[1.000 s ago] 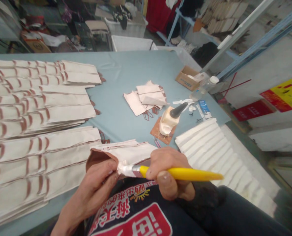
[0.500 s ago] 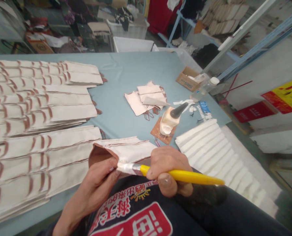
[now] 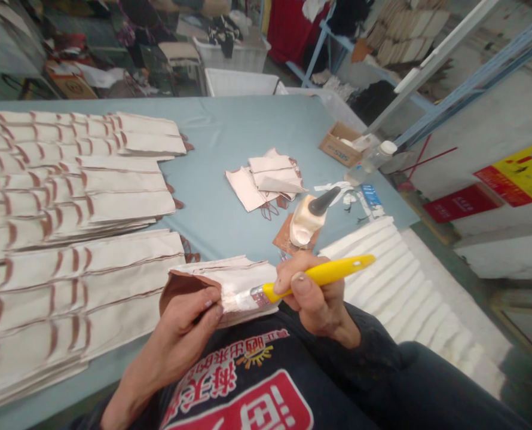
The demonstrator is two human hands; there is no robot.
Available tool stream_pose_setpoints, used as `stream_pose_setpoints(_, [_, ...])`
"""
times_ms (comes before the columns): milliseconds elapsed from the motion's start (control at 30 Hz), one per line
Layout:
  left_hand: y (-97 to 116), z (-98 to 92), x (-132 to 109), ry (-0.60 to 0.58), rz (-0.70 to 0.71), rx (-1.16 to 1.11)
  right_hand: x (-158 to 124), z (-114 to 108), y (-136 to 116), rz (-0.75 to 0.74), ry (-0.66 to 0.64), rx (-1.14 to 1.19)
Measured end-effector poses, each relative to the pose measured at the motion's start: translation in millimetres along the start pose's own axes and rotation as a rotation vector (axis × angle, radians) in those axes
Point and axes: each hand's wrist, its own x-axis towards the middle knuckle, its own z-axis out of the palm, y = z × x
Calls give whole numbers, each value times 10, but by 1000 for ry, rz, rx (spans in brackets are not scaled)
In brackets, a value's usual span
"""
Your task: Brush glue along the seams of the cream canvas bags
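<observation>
My right hand (image 3: 313, 292) is closed around the yellow handle of a paintbrush (image 3: 338, 270). Its white-coated bristles rest on a cream fabric piece (image 3: 243, 275) with a brown lining, at the table's near edge. My left hand (image 3: 187, 319) pinches the brown-edged end of that piece, thumb and fingers pressed together close to the bristles. A whitish wet patch shows on the fabric beside my left fingertips. Just beyond my right hand, a cream-coloured bottle with a dark nozzle (image 3: 308, 220) stands on a brown square.
Overlapping rows of cream pieces with brown edges (image 3: 131, 191) cover the table's left side. Several loose pieces (image 3: 272, 173) lie mid-table. Folded white strips (image 3: 396, 286) lie at the right. A small cardboard box (image 3: 341, 143) and a clear jar (image 3: 373, 161) stand at the far right corner.
My right hand has turned the brush, so the handle end now points higher, and the bristles have moved slightly right along the fabric. My left hand keeps its pinch almost in place.
</observation>
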Motion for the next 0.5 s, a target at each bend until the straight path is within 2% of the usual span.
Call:
stream_pose_setpoints(133, [-63, -13, 47, 23, -269, -163, 120, -4, -83, 41, 130, 155])
stream_pose_setpoints(233, [-120, -52, 111, 33, -428, -370, 185, 60, -106, -61, 216, 127])
stream_pose_setpoints(300, [-120, -73, 159, 13, -484, -523, 197, 116, -87, -134, 244, 106])
stream_pose_setpoints(400, [-48, -79, 217, -25, -531, -703, 178, 172, -10, -200, 186, 11])
stream_pose_setpoints(500, [45, -63, 246, -50, -571, -813, 151, 174, 83, -271, 134, -204])
